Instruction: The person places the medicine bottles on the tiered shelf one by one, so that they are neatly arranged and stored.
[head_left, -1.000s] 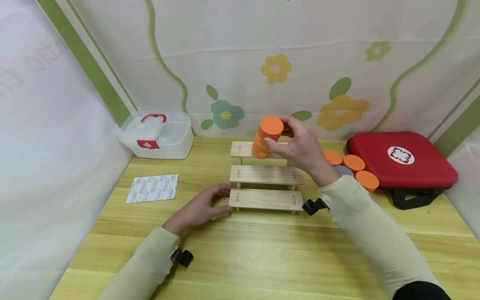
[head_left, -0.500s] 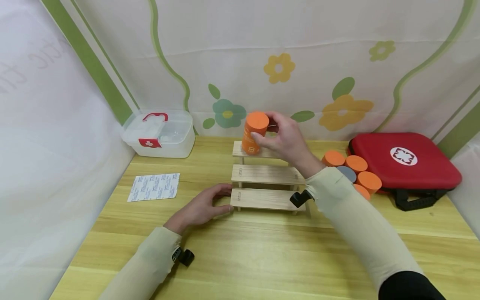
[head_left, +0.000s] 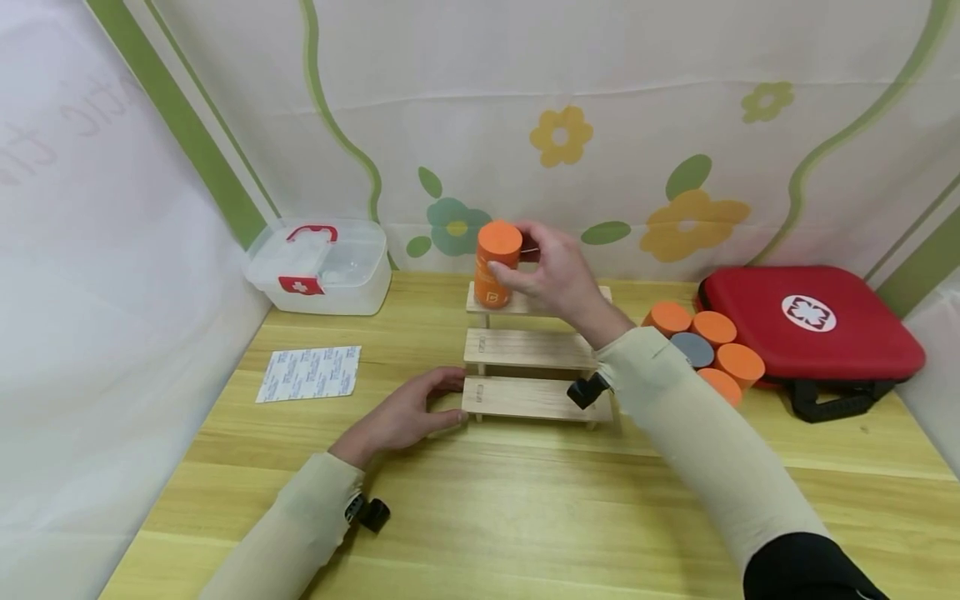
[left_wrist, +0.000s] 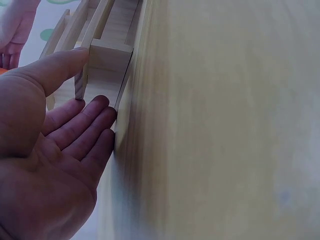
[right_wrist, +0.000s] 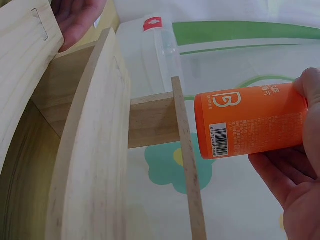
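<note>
My right hand [head_left: 561, 273] grips an orange bottle [head_left: 491, 282], thumb on one side and fingers behind. The bottle stands upright at the left end of the top step [head_left: 551, 302] of a three-tier wooden rack [head_left: 532, 348]. In the right wrist view, white print and a barcode show on the bottle [right_wrist: 250, 120], and a thin gap seems to lie between its base and the top board [right_wrist: 189, 165]. At the rack's left end rests my left hand [head_left: 408, 408], fingers fairly straight. Its thumb touches the lowest step's edge in the left wrist view.
Several orange-topped bottles [head_left: 738, 363] and one grey-topped bottle [head_left: 692, 349] cluster at the right, by a red first-aid case [head_left: 810, 321]. To the left are a clear plastic box [head_left: 352, 279] with red clasps and a printed white packet [head_left: 309, 373].
The right hand has carried the orange bottle leftward along the top step, to its left end. The bottle has become more upright. My left hand has stayed at the rack's side.
</note>
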